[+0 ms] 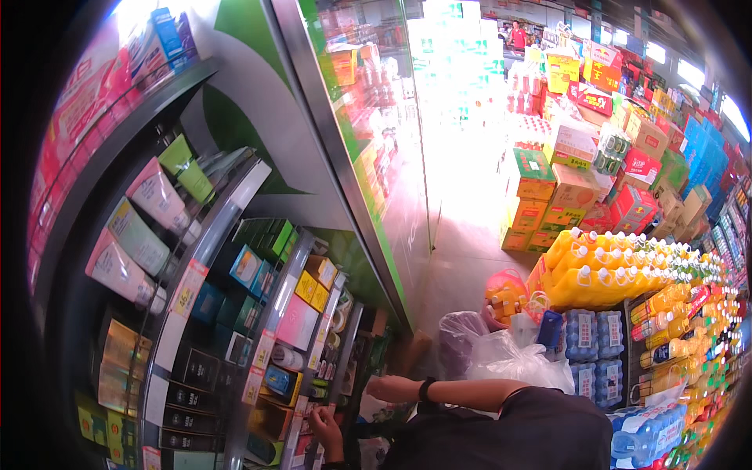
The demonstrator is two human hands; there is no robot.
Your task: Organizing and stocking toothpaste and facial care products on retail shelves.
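My left hand (326, 427) is low in the view, fingers curled, at the front edge of a lower shelf (294, 432) of small boxed goods. Whether it touches or holds one of them is unclear. My right hand (389, 388), with a black band (427, 389) on the wrist, is bent inward in front of the shelving. Pale translucent plastic (371, 406) shows just below it; I cannot tell if the fingers grip it. Nearest the hands are a blue-and-yellow box (280, 380), a white jar (288, 356) and a pink box (296, 320).
Upper shelves hold squeeze tubes (158, 194) and black boxes (194, 396). A glass panel (382, 147) stands at the shelf's end. Behind me are clear plastic bags (511, 358), shrink-wrapped bottles (593, 352), orange drink bottles (587, 282) and stacked cartons (531, 200). A person (517, 36) is far off.
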